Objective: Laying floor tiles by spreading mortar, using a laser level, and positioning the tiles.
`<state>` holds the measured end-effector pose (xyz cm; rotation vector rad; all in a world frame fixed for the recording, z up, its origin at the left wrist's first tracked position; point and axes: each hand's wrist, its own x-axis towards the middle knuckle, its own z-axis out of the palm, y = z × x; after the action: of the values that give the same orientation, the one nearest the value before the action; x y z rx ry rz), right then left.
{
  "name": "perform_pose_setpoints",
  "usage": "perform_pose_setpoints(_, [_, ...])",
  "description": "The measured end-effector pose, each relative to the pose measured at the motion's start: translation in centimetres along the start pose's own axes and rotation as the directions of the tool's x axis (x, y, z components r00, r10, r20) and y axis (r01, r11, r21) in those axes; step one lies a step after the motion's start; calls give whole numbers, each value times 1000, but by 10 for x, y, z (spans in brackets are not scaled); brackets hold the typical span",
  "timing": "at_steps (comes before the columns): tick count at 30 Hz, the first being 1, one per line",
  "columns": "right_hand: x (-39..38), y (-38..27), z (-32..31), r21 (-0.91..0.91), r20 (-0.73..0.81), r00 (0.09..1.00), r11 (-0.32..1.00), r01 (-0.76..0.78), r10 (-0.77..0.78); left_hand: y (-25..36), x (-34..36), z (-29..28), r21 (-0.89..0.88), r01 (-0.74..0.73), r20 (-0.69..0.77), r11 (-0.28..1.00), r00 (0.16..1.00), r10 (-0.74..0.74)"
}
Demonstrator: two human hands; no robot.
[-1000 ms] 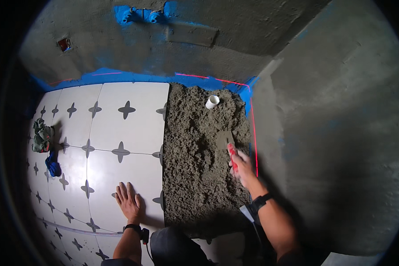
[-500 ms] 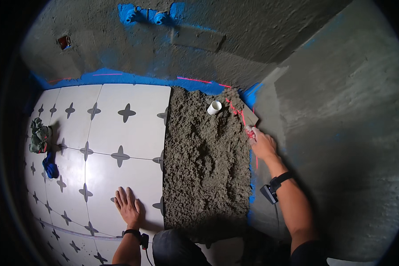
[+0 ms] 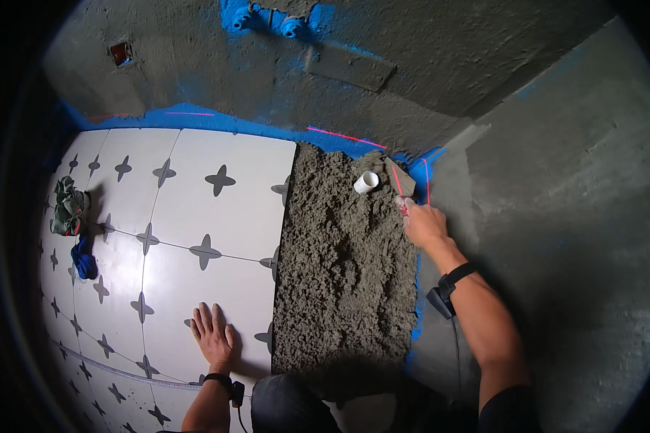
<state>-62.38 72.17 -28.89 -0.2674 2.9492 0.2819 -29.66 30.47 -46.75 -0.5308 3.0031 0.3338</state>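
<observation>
My left hand (image 3: 213, 335) rests flat, fingers spread, on a white floor tile (image 3: 217, 289) with grey cross motifs. My right hand (image 3: 425, 225) grips the red handle of a trowel, whose flat grey blade (image 3: 403, 180) sits at the far right corner of the rough mortar bed (image 3: 347, 289), against the blue-coated wall foot. A short white pipe stub (image 3: 365, 183) stands up from the mortar just left of the blade. A red laser line crosses the blade and runs along the wall foot.
A crumpled green cloth bundle (image 3: 68, 206) and a blue item (image 3: 83, 257) lie on the left tiles, above a measuring tape or ruler (image 3: 137, 377). Grey walls rise behind and on the right (image 3: 556, 252), with two blue-painted fittings (image 3: 292, 29) and a square recess (image 3: 120, 54).
My right hand and the trowel have moved from the middle right of the mortar toward the back corner beside the pipe. My left hand stays on the tile. The view has shifted slightly.
</observation>
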Motion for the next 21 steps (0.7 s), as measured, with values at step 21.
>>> perform_pose_setpoints(21, [-13, -25, -40, -33, -74, 970, 973, 229, -231, -2, -1, 1, -8, 8, 4, 1000, 1000, -8])
